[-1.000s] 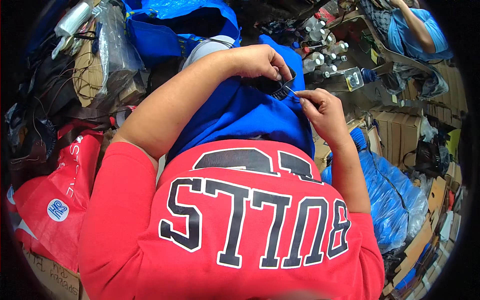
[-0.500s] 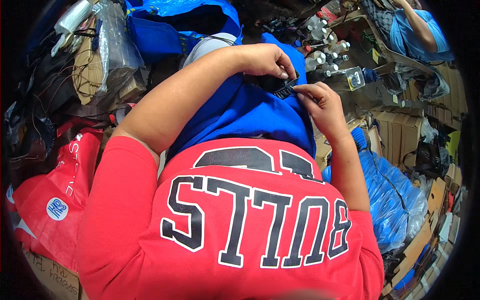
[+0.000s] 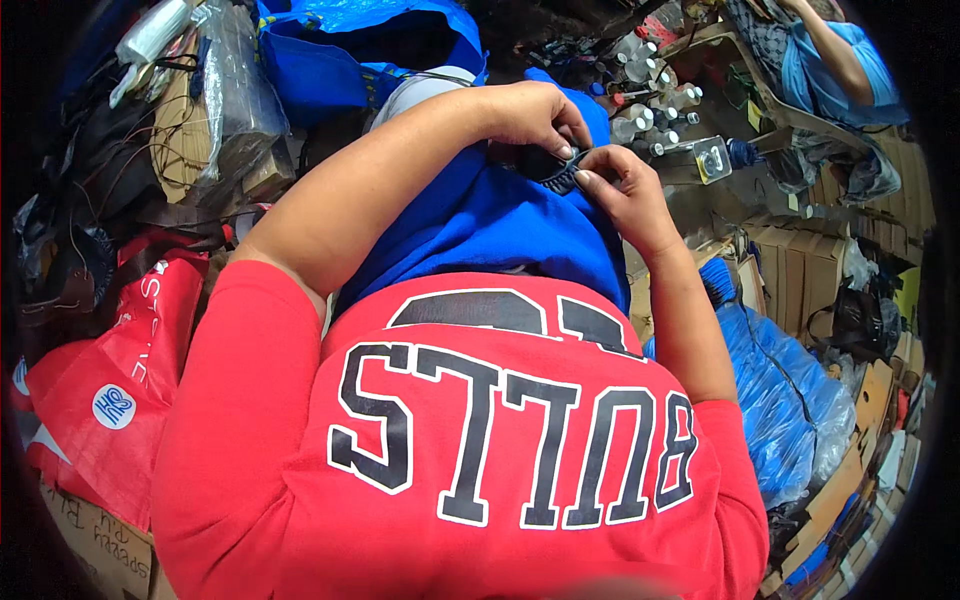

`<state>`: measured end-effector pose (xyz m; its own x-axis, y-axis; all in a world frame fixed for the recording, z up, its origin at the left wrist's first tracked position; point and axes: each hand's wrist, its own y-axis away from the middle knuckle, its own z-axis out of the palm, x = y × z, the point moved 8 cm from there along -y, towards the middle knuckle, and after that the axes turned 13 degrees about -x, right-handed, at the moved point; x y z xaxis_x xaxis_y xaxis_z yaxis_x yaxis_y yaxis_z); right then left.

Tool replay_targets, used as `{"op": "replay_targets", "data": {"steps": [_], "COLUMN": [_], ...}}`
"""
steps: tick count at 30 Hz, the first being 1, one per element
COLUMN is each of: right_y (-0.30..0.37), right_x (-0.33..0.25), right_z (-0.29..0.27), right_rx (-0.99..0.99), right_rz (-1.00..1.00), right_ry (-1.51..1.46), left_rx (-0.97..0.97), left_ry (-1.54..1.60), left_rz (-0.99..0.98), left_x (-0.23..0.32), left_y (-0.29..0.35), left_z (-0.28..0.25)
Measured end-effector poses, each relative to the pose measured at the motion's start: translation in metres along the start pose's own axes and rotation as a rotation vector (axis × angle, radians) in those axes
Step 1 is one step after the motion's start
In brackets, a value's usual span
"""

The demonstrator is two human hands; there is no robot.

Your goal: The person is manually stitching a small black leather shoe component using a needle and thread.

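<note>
Over blue cloth (image 3: 470, 235), a dark piece (image 3: 557, 181), likely bendy, is pinched at its edge by left hand (image 3: 540, 117) and right hand (image 3: 630, 194).

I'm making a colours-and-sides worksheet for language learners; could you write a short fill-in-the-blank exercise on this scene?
1. The left hand and right hand meet at a dark piece above cloth coloured ____.
2. The shirt has fabric coloured ____.
3. The red bag lies on the person's ____ side.

Missing words: blue; red; left.
</note>
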<state>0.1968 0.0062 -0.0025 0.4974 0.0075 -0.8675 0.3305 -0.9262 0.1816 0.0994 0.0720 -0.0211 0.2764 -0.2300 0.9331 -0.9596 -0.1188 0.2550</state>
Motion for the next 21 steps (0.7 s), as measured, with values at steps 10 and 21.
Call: {"op": "replay_targets", "data": {"steps": [10, 21], "right_y": [0.028, 0.030], "right_x": [-0.030, -0.018], "right_z": [0.004, 0.005], "right_rx": [0.178, 0.120], "right_rz": [-0.071, 0.014], "right_ry": [0.294, 0.251], "left_rx": [0.610, 0.723], "left_ry": [-0.256, -0.167], "left_rz": [-0.028, 0.118], "left_x": [0.015, 0.022], "left_y": [0.082, 0.084], "left_z": [0.012, 0.020]}}
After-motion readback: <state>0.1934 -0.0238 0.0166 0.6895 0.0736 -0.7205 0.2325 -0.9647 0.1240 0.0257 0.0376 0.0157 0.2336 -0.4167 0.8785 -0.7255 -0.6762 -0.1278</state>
